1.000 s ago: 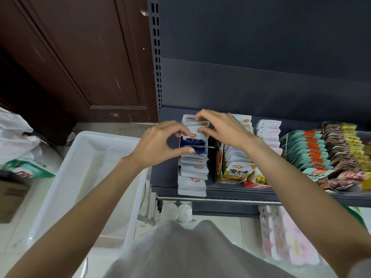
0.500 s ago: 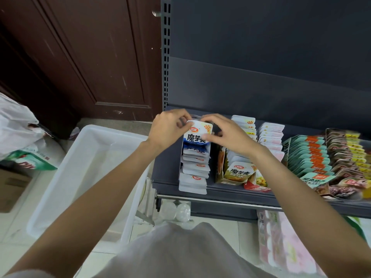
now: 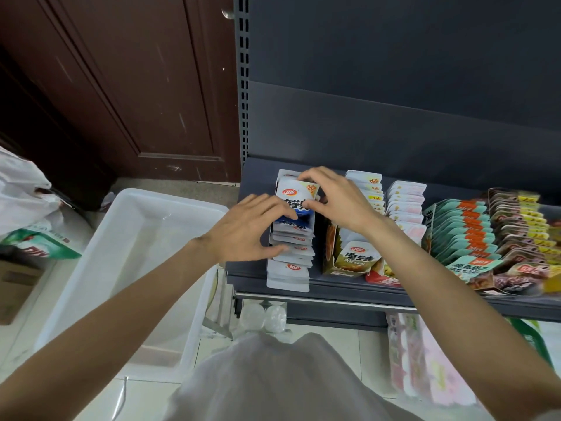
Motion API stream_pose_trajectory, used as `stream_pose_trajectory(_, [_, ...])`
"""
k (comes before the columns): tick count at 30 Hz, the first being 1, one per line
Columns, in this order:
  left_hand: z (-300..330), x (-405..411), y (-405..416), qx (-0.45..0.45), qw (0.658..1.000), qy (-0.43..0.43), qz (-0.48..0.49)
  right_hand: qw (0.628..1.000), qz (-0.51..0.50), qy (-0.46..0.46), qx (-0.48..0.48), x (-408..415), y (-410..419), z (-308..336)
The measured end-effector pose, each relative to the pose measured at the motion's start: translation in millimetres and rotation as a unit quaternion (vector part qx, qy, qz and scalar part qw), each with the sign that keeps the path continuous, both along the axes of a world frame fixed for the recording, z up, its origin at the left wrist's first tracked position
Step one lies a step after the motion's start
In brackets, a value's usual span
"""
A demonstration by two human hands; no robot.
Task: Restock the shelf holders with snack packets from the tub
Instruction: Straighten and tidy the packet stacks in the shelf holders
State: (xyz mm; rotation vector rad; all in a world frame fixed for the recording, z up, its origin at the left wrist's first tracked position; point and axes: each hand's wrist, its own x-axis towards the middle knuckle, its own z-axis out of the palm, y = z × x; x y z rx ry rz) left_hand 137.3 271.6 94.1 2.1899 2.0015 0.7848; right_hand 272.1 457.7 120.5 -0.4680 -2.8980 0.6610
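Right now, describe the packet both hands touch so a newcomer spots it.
On the dark grey shelf, find the leftmost row of white packets, next to the white tub. The packet near its back, between the left hand and right hand, shows its full white-and-blue face; neighbours show only top strips.

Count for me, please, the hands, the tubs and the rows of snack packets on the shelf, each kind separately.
Hands: 2, left hand and right hand
Tubs: 1, white tub
Packet rows: 5, white-blue row, white-yellow row, white-pink row, teal-orange row, brown-yellow row
Total: 8
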Motion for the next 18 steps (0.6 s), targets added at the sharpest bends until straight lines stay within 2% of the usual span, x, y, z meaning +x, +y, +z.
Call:
stream_pose_trajectory(2, [0.6, -5.7, -1.2, -0.028, 0.999, -0.045, -0.011, 1.0, 0.002, -0.001, -0.001, -1.0, 1.0, 0.3])
stream_pose_trajectory(6, [-2.4, -15.9, -1.2, -0.077, 0.994, 0.055, -0.049, 1.0, 0.001, -0.004, -0.001, -1.7, 1.5, 0.4])
stream_pose_trajectory(11, [-2.3, -14.9, 8.4, 0.007, 0.992, 0.113, -0.056, 1.0, 0.007, -0.003, -0.006, -0.7, 2.2, 1.0])
stream_pose_trajectory(18, [-17.2, 6.8, 7.2, 0.065, 0.994, 0.091, 0.017, 1.0, 0.008, -0.008, -0.01, -1.7, 3.4, 1.9])
